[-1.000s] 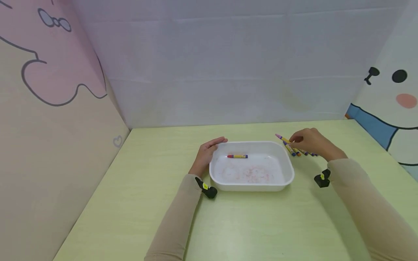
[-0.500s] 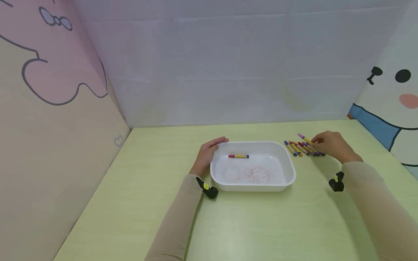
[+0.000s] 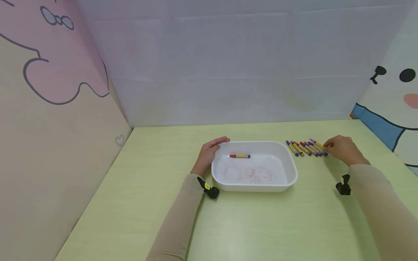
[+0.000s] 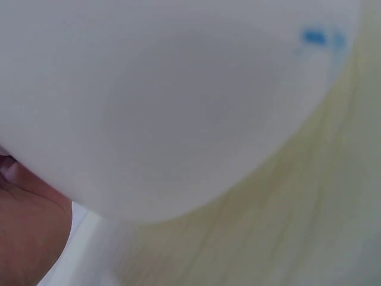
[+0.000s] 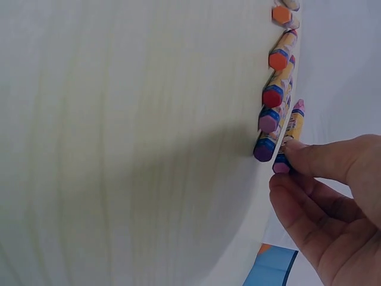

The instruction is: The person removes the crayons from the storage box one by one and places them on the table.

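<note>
My right hand (image 3: pixel 343 148) pinches a pink crayon (image 5: pixel 293 128) near its flat end, between thumb and fingers. Its pink tip points away, to the far left. Beside it on the table lies a slanted row of crayons (image 3: pixel 303 148), with orange, red and purple ends facing the right wrist camera. A white rectangular tray (image 3: pixel 254 187) stands left of the row. One red crayon (image 3: pixel 240 156) lies inside it, near the far wall. My left hand (image 3: pixel 205 156) rests against the tray's left side, fingers extended along the far left corner.
Faint reddish marks (image 3: pixel 259 175) stain the tray's floor. Behind the light yellow-green table (image 3: pixel 163 188) hangs a white sheet (image 3: pixel 209 72). Printed cartoon panels stand at left and right. Each sleeve has a black wrist camera (image 3: pixel 343 185).
My right hand has moved right along the crayons with the pink one, uncovering the rest of the row, and has come down at its right end. My left hand stays at the tray.
</note>
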The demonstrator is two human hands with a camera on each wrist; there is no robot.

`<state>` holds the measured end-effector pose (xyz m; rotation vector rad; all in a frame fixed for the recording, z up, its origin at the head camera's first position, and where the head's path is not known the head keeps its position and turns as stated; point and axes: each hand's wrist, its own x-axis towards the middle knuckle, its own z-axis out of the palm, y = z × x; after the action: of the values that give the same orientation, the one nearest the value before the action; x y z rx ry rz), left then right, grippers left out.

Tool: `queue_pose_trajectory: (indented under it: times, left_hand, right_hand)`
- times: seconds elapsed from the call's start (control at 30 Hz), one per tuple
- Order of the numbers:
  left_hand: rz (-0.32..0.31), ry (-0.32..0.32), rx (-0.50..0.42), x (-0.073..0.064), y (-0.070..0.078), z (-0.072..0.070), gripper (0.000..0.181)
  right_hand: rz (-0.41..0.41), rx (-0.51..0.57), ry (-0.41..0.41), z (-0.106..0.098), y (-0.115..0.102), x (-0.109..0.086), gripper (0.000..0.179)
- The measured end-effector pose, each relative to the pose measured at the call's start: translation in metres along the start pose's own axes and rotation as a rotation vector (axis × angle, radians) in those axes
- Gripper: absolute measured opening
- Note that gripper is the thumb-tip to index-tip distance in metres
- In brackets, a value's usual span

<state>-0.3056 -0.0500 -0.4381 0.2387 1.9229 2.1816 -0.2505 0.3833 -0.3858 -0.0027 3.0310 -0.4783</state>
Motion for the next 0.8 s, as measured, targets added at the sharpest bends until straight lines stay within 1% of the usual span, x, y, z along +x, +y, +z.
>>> queue_pose_trajectory:
  times: [0.17,0.43,0.8]
  left_hand:
    - [0.004,0.011,-0.008,0.0002,-0.0005,0.0007,0.035]
    - [0.014,0.018,-0.016,0.0,-0.0009,0.0014,0.035]
    - [0.007,0.017,-0.005,-0.0001,-0.0005,0.0016,0.035]
  right_hand:
    - [-0.001,0.004,-0.006,0.0016,0.006,-0.0012,0.03]
    - [-0.005,0.027,-0.025,0.0028,0.0098,-0.0014,0.03]
    - [0.001,-0.005,-0.083,-0.0002,0.0091,-0.0005,0.033]
